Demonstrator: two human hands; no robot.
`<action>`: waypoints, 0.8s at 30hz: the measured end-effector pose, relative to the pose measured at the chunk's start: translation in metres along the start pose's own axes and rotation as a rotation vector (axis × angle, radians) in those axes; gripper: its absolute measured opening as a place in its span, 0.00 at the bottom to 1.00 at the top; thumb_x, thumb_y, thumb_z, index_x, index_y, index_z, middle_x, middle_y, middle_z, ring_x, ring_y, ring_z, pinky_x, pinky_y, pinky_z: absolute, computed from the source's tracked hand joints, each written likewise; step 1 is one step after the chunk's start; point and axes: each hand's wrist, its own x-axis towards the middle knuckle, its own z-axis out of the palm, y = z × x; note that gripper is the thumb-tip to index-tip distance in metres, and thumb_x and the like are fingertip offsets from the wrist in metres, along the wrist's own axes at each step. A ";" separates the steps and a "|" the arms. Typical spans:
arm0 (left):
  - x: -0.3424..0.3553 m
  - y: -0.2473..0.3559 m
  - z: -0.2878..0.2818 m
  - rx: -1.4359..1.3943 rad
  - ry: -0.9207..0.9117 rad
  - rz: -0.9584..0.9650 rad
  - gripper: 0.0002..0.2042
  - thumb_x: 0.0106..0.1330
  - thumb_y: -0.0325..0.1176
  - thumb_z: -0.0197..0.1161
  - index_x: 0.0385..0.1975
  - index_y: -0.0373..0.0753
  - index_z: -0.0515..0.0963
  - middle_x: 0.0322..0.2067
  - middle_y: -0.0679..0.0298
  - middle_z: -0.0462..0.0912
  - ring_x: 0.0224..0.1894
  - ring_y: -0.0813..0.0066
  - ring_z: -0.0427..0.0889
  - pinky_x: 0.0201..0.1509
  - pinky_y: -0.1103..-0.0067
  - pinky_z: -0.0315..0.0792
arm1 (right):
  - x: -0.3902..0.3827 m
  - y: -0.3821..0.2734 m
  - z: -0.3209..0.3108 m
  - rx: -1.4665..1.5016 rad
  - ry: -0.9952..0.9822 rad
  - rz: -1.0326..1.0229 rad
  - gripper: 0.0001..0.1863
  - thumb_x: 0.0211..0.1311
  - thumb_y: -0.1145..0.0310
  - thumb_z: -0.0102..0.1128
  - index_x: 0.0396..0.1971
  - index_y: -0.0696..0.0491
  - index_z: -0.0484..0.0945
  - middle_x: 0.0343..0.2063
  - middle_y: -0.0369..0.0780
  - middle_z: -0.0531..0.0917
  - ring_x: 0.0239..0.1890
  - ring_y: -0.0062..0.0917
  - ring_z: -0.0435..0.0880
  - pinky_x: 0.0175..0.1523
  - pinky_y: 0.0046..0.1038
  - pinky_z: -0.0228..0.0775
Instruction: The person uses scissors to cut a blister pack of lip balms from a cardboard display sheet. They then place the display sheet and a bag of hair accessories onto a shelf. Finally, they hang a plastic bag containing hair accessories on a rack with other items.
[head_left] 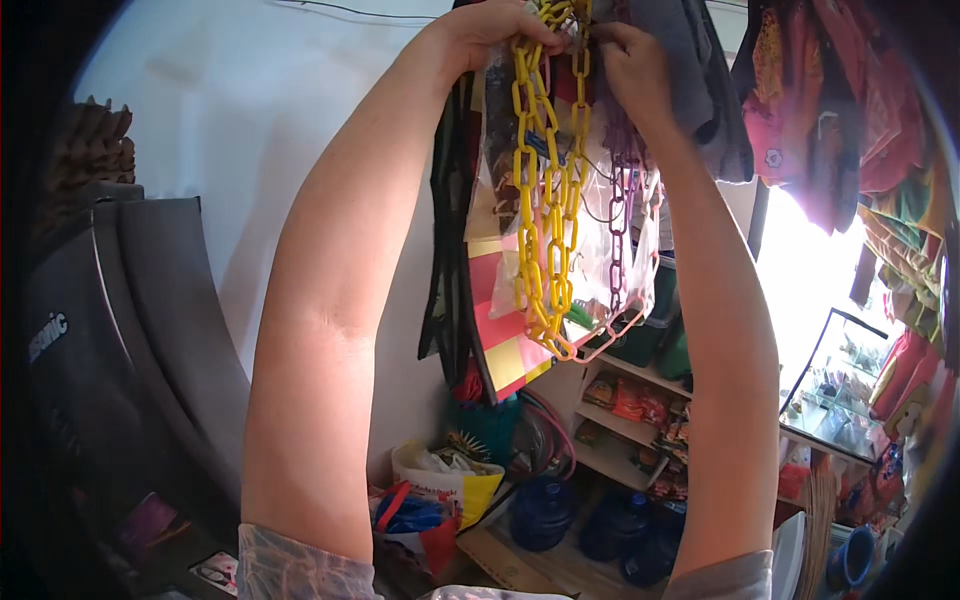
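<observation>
Both my arms reach up to the top of the view. My left hand is closed on the upper part of a yellow plastic chain, which hangs down in several long loops. Just right of it, my right hand has its fingers curled together by the chain's top; what they pinch is hidden. A thinner purple chain hangs below my right hand. The low loop of a pale pink chain shows beside the yellow links. Clear plastic bags and a red and yellow striped panel hang behind the chains.
A dark grey refrigerator stands at left, with egg trays behind it. Below are shopping bags, blue water jugs and a shelf of packets. Clothes hang at right above a glass display case.
</observation>
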 end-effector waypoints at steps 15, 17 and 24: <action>-0.012 0.012 0.022 0.171 0.084 -0.024 0.09 0.51 0.26 0.62 0.33 0.31 0.77 0.26 0.58 0.81 0.27 0.70 0.81 0.32 0.77 0.75 | 0.035 0.010 -0.001 0.548 -0.199 0.263 0.09 0.55 0.72 0.57 0.35 0.59 0.78 0.29 0.35 0.80 0.32 0.17 0.77 0.39 0.19 0.66; -0.008 0.009 0.022 0.211 0.093 -0.015 0.10 0.51 0.27 0.63 0.33 0.31 0.77 0.26 0.58 0.81 0.27 0.71 0.81 0.32 0.77 0.76 | 0.035 0.014 0.004 0.577 -0.170 0.277 0.09 0.55 0.72 0.57 0.34 0.59 0.78 0.29 0.35 0.80 0.32 0.16 0.77 0.38 0.19 0.66; -0.014 0.016 0.068 0.088 0.142 -0.165 0.09 0.51 0.20 0.57 0.34 0.34 0.76 0.26 0.60 0.78 0.25 0.70 0.77 0.28 0.73 0.73 | 0.029 0.055 -0.003 0.180 -0.174 0.238 0.11 0.54 0.68 0.56 0.34 0.59 0.77 0.29 0.38 0.80 0.32 0.22 0.77 0.39 0.25 0.66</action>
